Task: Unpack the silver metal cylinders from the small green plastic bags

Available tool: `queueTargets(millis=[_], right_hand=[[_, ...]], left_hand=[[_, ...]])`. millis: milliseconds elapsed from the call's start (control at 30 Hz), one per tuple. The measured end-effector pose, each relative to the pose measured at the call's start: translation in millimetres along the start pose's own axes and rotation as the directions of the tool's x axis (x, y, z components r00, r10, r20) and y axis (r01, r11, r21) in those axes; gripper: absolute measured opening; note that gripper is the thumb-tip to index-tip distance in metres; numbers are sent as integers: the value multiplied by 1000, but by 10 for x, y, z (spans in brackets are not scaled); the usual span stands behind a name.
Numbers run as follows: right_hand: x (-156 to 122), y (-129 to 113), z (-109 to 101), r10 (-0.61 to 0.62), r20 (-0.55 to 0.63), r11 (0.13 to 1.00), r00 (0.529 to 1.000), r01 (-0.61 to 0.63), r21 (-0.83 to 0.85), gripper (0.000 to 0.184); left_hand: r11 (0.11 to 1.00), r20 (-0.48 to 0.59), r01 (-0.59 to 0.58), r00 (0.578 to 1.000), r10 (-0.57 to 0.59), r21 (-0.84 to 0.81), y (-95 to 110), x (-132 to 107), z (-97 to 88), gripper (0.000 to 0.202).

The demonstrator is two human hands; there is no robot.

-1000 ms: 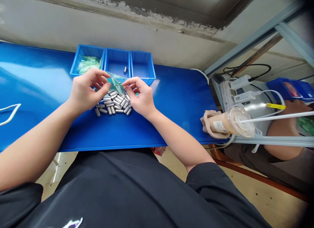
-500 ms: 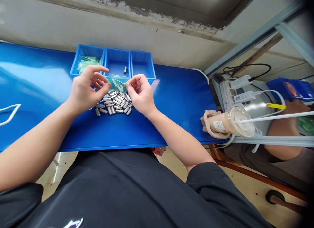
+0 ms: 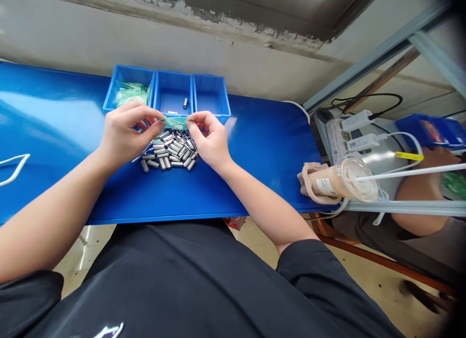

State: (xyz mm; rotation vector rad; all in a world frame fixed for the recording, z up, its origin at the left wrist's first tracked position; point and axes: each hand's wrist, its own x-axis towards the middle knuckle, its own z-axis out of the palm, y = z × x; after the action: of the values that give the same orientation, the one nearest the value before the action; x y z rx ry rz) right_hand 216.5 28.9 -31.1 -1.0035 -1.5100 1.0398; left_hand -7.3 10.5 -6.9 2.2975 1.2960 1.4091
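A small green-tinted clear plastic bag (image 3: pixel 176 123) is stretched between my two hands, above a pile of short metal pieces (image 3: pixel 171 151). My left hand (image 3: pixel 128 132) pinches the bag's left end between thumb and fingers. At its right end my right hand (image 3: pixel 211 138) pinches it in the same way. The bag looks like a narrow strip, and what lies inside it is hard to make out. Some thin pins or screws show among the metal pieces, partly covered by my hands and the bag.
Three joined blue bins stand behind my hands: the left bin (image 3: pixel 109 93) holds green bags, the middle bin (image 3: pixel 171 81) a small metal piece and something white. A drink cup (image 3: pixel 349 180) stands in a carton holder (image 3: pixel 309 183) at the right, beside a metal frame with cables and chargers.
My left fingers have closed onto the bag's left end. The bag has gone from an upright, wider shape to a narrow strip. My right hand has barely moved.
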Motion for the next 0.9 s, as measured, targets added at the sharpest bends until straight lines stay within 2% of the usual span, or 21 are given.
queueTargets(millis=[167,433,567,733,900], right_hand=[[-14,-21,-14,-76,-29,995,997,74,-66,14],[-26,28,6,-36,14,996,999,35,77,26],[-26,-5,-7,-25,37,991,999,20,132,26],[-2,-9,-14,-30,14,988,999,28,153,37],[-24,-33,0,-37,-26,999,999,38,28,22]], left_hand=[[999,-18,-40,999,40,23,-24,-9,2,7],[993,29,96,995,-94,-72,24,-30,10,12],[992,19,70,998,-68,-104,42,-26,10,15],[996,-23,12,1000,-14,-90,40,-18,13,19],[997,-13,42,999,-43,-63,35,-27,18,18]])
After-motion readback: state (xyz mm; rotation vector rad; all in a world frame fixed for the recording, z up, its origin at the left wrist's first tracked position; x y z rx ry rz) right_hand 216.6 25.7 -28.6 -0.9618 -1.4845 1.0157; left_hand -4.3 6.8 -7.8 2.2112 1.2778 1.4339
